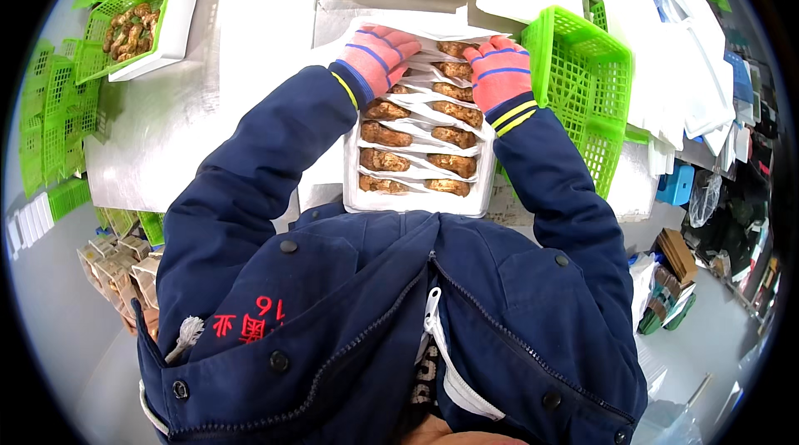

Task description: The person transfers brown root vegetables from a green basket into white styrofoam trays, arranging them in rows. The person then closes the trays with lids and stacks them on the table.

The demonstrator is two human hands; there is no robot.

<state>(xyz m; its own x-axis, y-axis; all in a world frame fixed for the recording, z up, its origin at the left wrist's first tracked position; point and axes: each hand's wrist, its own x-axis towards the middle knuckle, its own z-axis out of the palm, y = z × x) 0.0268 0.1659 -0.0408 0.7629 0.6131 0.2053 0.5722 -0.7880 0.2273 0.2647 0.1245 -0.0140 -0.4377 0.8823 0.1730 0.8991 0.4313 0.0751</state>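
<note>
A white foam box (351,198) lies before me, holding two columns of brown mushrooms (386,134) with folds of white paper (417,144) between the rows. My left hand (377,58), in a pink glove with blue stripes, rests at the box's far left end, its fingers bent over the paper. At the far right end is my right hand (501,72), gloved alike, with its fingertips at the paper's far edge beside the farthest mushroom. Whether either hand grips the paper cannot be made out.
A green plastic basket (580,80) stands right of the box. At the upper left, another green basket (165,14) holds mushrooms on a white foam box (187,26). White foam lids (702,80) are piled at the right. The metal table's edge (630,218) runs near my body.
</note>
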